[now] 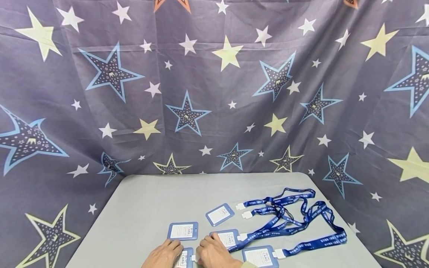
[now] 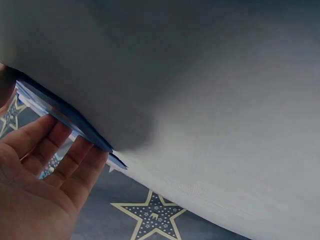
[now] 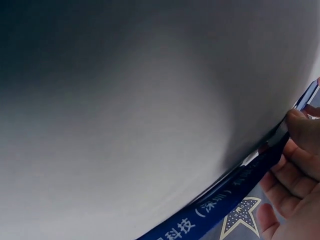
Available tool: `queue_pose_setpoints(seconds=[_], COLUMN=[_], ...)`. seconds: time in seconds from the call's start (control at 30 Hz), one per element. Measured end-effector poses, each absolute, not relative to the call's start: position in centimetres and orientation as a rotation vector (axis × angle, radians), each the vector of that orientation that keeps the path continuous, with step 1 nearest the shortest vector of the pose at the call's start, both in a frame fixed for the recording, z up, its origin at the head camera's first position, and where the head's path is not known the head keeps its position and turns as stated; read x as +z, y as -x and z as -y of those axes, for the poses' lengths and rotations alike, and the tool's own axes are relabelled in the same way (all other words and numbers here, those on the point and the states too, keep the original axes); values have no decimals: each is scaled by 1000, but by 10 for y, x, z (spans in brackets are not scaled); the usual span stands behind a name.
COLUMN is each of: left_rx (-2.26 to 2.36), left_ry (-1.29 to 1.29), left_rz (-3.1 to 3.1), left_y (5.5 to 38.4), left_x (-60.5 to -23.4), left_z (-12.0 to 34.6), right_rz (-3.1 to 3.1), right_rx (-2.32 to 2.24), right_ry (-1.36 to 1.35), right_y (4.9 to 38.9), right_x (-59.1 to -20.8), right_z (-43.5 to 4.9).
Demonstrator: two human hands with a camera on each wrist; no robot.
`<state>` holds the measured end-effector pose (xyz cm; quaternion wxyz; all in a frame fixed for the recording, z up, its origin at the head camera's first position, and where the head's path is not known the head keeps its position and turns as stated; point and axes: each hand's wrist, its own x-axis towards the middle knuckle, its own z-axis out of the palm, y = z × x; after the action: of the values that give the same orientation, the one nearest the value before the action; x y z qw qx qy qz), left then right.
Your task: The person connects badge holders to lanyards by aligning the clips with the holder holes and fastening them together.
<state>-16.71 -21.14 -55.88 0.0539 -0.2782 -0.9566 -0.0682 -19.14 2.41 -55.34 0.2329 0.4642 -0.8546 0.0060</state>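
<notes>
In the head view, the person sits low over a grey worktop (image 1: 151, 201), both hands near its close edge. The left hand (image 1: 164, 255) has its fingers over the left side of a blue badge holder (image 1: 183, 259), which lies between the two hands. Just right of that, the right hand (image 1: 212, 254) has its fingers bent around a white clip (image 1: 196, 257) that sits against the holder's right end; whether it is hooked in, I can't tell. A blue lanyard (image 1: 235, 247) trails away from this hand toward the tangled straps (image 1: 301, 219) on the right. Just above the left hand lies a strapless holder (image 1: 182, 231), and farther off a tilted holder (image 1: 219, 214), with two loose clips (image 1: 247, 214) near it. A middle holder (image 1: 228, 239) and a near holder (image 1: 259, 257) each have a white clip at the right end. A star-patterned cloth (image 1: 201, 93) hangs behind.

In the left wrist view, the left fingers lie side by side, clamped on the badge holder with their tips along its face.

In the right wrist view, the right thumb and fingers are pinched together on the lanyard near its end, its printed strap running down and leftward beside the pale worktop.
</notes>
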Motion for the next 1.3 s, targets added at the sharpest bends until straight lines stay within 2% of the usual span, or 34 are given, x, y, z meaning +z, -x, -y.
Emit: queue_pose_setpoints(seconds=[1.3], left_rx=[-245], left_ry=[887], left_rz=[2836], left_y=[171], left_x=[-561], left_z=[212], right_rz=[2432], right_rx=[-29], right_ry=[-1263], right_y=[190], right_x=[-549], right_z=[-20])
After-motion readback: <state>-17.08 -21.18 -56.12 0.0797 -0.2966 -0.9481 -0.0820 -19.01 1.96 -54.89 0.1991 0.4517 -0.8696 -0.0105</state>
